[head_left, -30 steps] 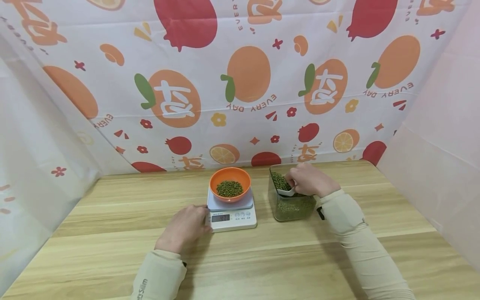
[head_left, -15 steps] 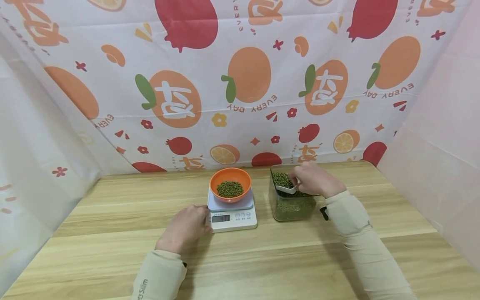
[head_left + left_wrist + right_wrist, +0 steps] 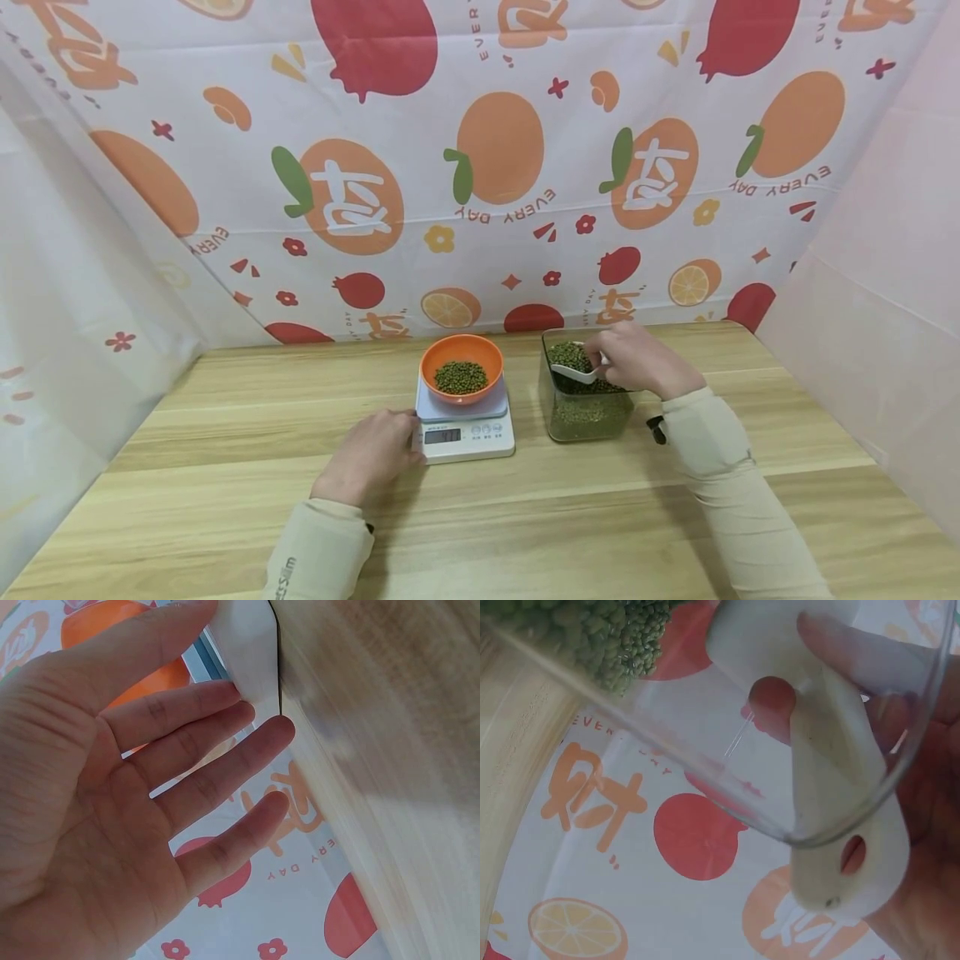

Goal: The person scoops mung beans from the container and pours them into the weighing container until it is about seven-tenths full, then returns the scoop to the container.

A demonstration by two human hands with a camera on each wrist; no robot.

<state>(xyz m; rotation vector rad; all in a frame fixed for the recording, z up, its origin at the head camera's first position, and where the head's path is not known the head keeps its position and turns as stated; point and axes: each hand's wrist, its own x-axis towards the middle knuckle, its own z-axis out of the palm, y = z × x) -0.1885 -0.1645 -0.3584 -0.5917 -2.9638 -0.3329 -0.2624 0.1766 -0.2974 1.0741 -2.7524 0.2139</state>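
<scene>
My right hand (image 3: 633,358) pinches a white plastic scoop (image 3: 847,772) over the clear container (image 3: 590,437). Its handle, with a hole near the end, shows through the container wall in the right wrist view. Green mung beans (image 3: 567,356) lie inside that container, below my fingers. My left hand (image 3: 373,454) touches the left edge of a white kitchen scale (image 3: 480,447), its fingers extended and spread in the left wrist view. On the scale's platform sits an orange bowl (image 3: 461,343) with a heap of mung beans (image 3: 460,377) in it.
The scale and the container stand side by side on a wooden table (image 3: 495,533), with a gap between them. A fruit-print curtain (image 3: 480,250) hangs along the back edge, and pale curtains (image 3: 82,333) close in the sides.
My right hand has shifted slightly to the right with the scoop, and more of the white handle shows above the container rim. My left hand and the scale have stayed put.
</scene>
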